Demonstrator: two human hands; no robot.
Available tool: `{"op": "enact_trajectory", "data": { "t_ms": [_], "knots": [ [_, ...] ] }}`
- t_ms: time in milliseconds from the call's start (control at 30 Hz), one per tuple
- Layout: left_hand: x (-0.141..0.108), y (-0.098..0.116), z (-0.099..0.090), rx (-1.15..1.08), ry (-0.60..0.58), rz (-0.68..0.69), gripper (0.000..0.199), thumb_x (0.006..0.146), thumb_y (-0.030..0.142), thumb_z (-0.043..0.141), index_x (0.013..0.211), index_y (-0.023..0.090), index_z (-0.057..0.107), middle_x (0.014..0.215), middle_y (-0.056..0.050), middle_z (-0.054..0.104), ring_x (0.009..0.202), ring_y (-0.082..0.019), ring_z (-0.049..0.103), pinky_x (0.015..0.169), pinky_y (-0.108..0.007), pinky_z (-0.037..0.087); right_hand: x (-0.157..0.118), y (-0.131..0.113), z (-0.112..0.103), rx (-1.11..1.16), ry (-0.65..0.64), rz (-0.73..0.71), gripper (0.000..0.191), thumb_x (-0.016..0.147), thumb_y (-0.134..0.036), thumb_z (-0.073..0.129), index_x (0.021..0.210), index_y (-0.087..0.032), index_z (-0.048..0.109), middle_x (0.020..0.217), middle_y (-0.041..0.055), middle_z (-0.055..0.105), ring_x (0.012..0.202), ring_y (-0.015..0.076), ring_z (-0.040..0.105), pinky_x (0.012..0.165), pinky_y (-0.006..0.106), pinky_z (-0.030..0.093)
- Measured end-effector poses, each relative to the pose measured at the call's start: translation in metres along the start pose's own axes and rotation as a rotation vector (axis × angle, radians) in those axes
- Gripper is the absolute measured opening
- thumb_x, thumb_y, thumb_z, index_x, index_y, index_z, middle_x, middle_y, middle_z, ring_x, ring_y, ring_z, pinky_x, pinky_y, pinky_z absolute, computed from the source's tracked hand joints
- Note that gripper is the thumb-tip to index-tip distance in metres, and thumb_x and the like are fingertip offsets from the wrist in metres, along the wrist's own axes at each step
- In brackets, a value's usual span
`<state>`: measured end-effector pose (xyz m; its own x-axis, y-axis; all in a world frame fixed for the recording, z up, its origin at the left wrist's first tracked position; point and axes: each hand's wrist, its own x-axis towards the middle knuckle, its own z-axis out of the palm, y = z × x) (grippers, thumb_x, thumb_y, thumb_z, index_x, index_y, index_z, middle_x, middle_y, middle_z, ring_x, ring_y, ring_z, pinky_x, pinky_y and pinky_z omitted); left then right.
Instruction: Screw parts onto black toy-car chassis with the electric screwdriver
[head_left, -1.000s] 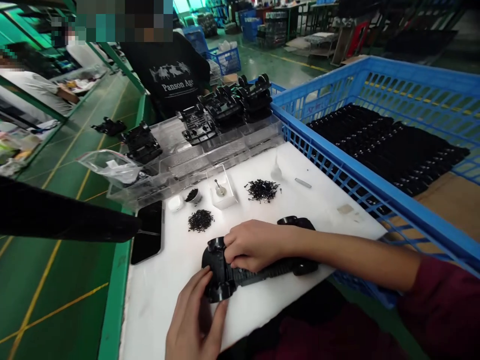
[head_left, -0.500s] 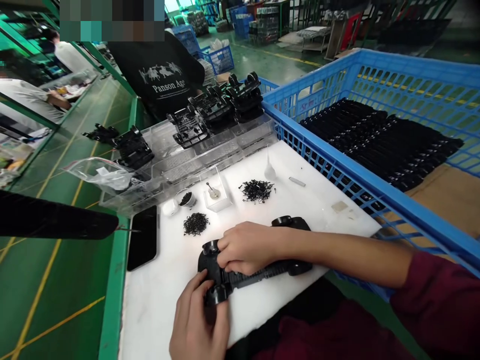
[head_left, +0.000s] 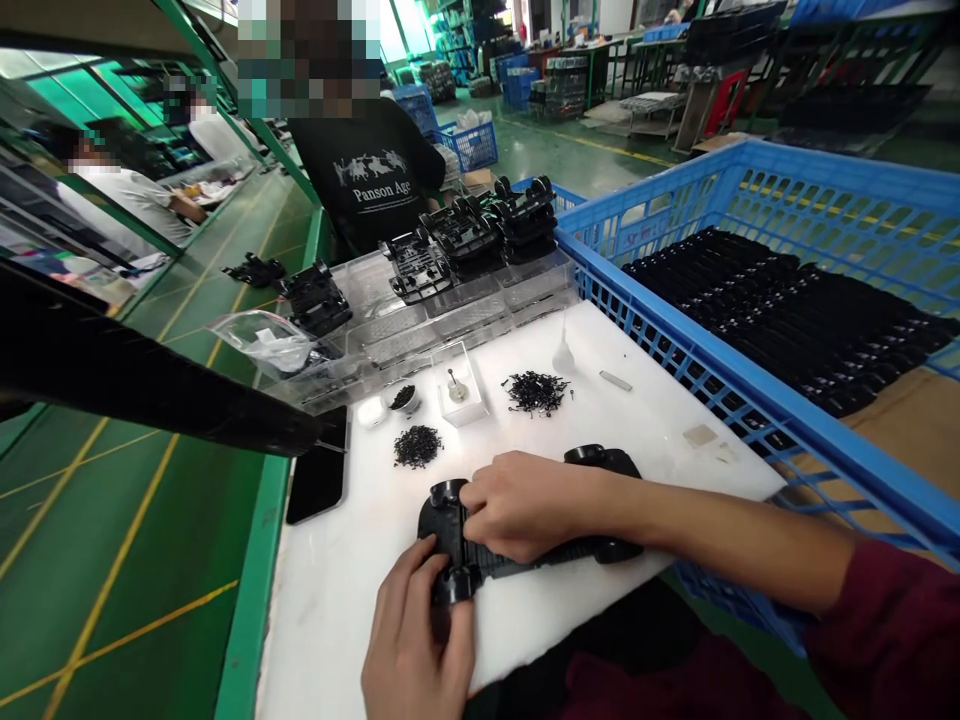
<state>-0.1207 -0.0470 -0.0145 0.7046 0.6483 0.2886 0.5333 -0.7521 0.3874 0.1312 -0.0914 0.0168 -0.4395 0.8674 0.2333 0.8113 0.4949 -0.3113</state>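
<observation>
Black moulded-plastic car chassis point(head_left: 487, 566) rests on the white flat work board point(head_left: 337, 610); the left hand point(head_left: 416, 640) grasps its near end, the right hand point(head_left: 532, 505) clenches its midsection

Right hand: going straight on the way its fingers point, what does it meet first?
Probably the round end of the black plastic part: the right hand already rests against it, so nothing lies between them.
</observation>
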Motion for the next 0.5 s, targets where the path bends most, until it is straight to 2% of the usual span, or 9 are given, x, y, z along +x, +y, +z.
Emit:
{"op": "enact_trajectory", "data": {
  "t_ms": [267,500],
  "knots": [
    [-0.002,-0.002,0.001,0.015,0.034,0.059,0.029,0.098,0.024,0.054,0.127,0.022,0.057,0.14,-0.013,0.059,0.126,-0.03,0.06,0.101,-0.044,0.055,0.0,-0.019,-0.004,-0.224,-0.04,-0.144,0.021,0.097,-0.015,0.053,0.085,-0.016,0.069,0.092,0.008,0.064,0.076,0.0198,0.052,0.065,0.036,0.034],
    [-0.001,0.004,-0.002,0.016,0.058,0.072,0.032,0.097,0.018,0.053,0.128,0.022,0.057,0.138,-0.013,0.061,0.126,-0.029,0.061,0.101,-0.043,0.056,0.002,-0.058,0.006,-0.442,-0.055,-0.096,0.02,0.088,-0.007,0.059,0.07,-0.017,0.062,0.078,0.0088,0.057,0.07,0.0239,0.054,0.063,0.038,0.036]
  ]
}}
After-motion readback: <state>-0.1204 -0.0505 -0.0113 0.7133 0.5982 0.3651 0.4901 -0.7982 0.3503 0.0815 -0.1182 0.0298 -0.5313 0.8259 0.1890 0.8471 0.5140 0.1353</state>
